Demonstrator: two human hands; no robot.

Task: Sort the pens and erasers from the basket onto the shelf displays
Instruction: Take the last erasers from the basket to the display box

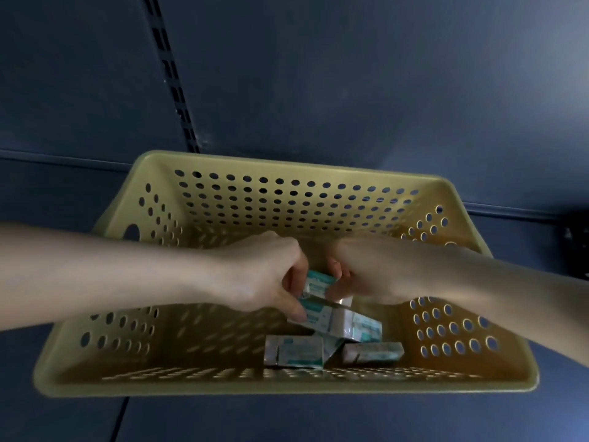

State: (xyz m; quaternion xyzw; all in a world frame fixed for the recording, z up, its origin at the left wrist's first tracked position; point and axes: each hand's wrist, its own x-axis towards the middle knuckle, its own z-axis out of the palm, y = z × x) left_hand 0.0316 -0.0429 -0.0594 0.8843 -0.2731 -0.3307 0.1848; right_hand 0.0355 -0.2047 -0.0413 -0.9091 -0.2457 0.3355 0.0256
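Dark blue shelf (287, 419) carries a perforated yellow basket (223, 386)

Both forearms ran off the frame edges. Print on the eraser packs (331, 317) was blurred — unreadable. Left hand (264, 275) and right hand (366, 269) hid their own fingertips — grip unclear.

Two bare forearms enter the view, one from each side. The left hand (267, 275) and the right hand (366, 269) wear no gloves, rings, watches or bracelets. No sleeve shows on either arm up to the picture's side edges. The fingers are slender; the nails cannot be made out.
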